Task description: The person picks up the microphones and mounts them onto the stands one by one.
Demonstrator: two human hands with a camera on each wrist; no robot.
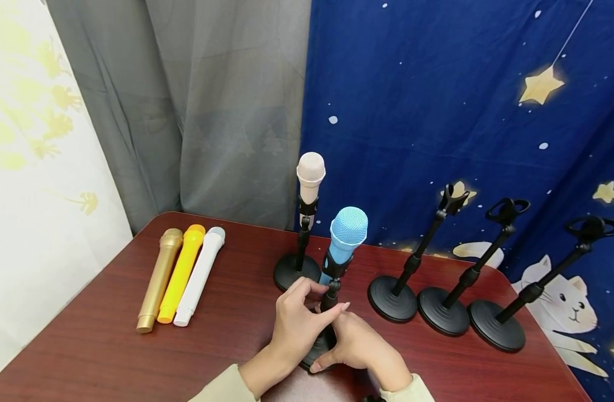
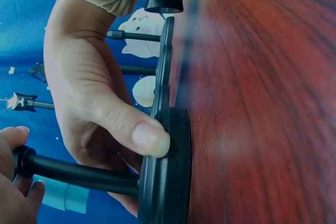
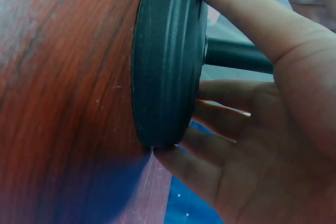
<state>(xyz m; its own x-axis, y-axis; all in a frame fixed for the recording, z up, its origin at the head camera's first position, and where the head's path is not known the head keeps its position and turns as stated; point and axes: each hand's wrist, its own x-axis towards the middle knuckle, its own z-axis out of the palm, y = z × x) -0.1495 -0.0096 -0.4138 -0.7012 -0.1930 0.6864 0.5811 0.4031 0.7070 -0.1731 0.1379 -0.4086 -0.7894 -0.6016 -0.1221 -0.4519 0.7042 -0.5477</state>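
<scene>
A blue microphone (image 1: 349, 229) sits tilted in the clip of a black microphone stand (image 2: 84, 174) at the table's near middle. My left hand (image 1: 299, 318) pinches the stand's pole just below the clip, thumb and fingers around it. Lower down, my right hand (image 1: 364, 346) grips the round base (image 3: 165, 61), its thumb on the near side and its fingers spread along the rim. The base rests on the table. Right behind it stands another black stand (image 1: 298, 268) with a pale pink microphone (image 1: 310, 173) upright in its clip.
Gold (image 1: 158, 282), yellow (image 1: 182, 273) and white (image 1: 200, 276) microphones lie side by side on the left of the reddish-brown table (image 1: 100, 335). On the right stand three black stands (image 1: 393, 298) with nothing in their clips. Grey and blue curtains (image 1: 427, 111) hang behind.
</scene>
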